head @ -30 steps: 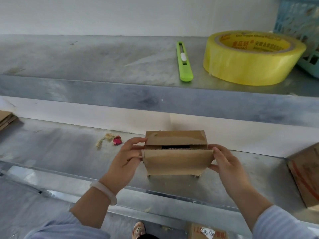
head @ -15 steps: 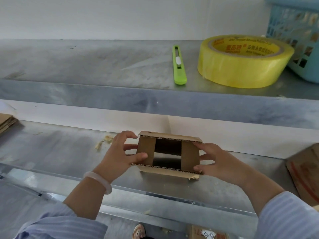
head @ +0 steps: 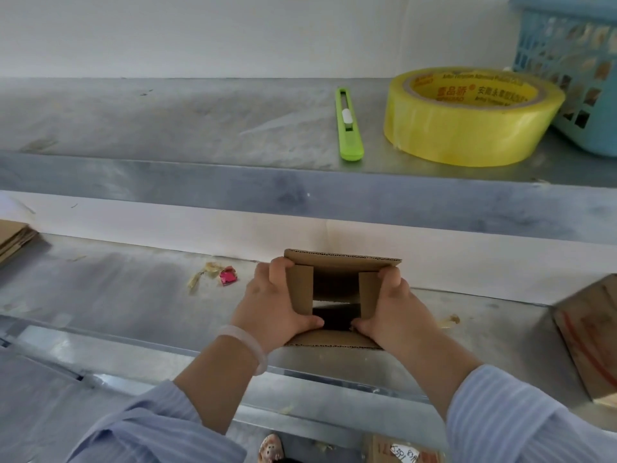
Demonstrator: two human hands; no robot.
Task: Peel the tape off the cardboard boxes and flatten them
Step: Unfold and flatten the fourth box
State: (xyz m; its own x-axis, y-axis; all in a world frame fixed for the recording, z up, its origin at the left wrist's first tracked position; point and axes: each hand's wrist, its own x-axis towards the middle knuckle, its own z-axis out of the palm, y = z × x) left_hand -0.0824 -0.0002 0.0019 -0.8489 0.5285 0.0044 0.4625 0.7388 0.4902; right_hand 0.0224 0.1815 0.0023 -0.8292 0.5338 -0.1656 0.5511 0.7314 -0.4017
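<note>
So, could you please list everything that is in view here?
small cardboard box: one, brown, at the lower shelf, flaps open
tape roll: one, yellow, upper shelf
utility knife: one, green, upper shelf, left of the tape roll
basket: one, blue, upper shelf, far right
flat cardboard stack: one, brown, lower shelf, far left
larger cardboard box: one, brown, red marks, right edge
scraps: a few, tan and red, lower shelf, left of the small cardboard box
bracelet: one, white, left wrist
left hand: one, fingers grip the box's left side
right hand: one, fingers grip its right side
</note>
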